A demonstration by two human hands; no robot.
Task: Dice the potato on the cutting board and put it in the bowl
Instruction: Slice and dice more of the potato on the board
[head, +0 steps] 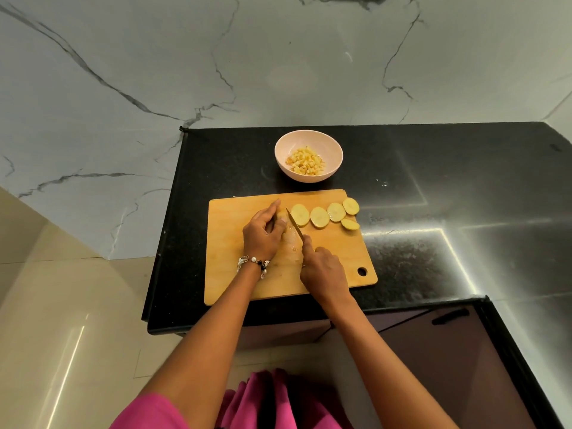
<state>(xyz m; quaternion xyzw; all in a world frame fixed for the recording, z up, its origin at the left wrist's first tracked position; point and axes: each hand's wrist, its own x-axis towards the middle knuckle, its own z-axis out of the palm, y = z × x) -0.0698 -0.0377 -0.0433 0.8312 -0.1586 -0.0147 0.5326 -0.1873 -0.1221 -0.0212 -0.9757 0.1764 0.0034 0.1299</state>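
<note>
Two hands busy, left hand grip pinching potato, right hand clenching knife

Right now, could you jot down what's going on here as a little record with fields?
surface: black counter
cutting board: wooden cutting board on the counter
left hand: left hand holds down a potato piece on the board
right hand: right hand grips a knife, blade beside the held piece
waiting slices: five potato slices lying along the board's far right
bowl: pale bowl beyond the board
bowl contents: diced potato
task stage: partly done, slices not yet diced
</note>
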